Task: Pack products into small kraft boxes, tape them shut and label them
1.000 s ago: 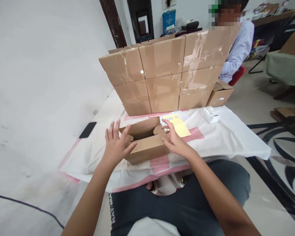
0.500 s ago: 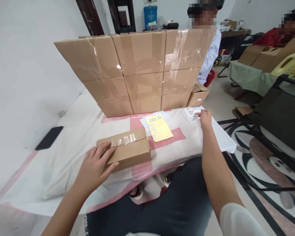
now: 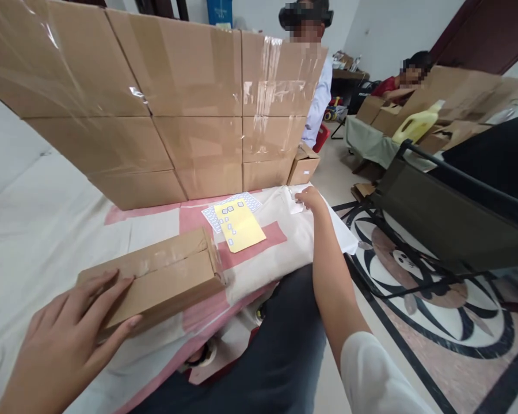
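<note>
My left hand rests on the left end of a closed cardboard box, fingers spread over its top and thumb along the near side. Clear tape runs across part of the box's top seam. At the table's right side, my right hand is at the near end of a white tape dispenser. Its fingers are drawn together there; anything pinched between them is too small to make out. Between my hands lies a yellow sheet with small outlined stickers, on top of a blue-and-white patterned sheet.
A wall of taped cardboard boxes stands along the table's back, with a smaller box at its right end. One person is behind it. Another person sits at a farther table. A dark folding chair stands at right.
My view has turned right and come closer, so the box and sheets appear farther left. My left hand stays on the box, and my right hand remains at the tape dispenser.
</note>
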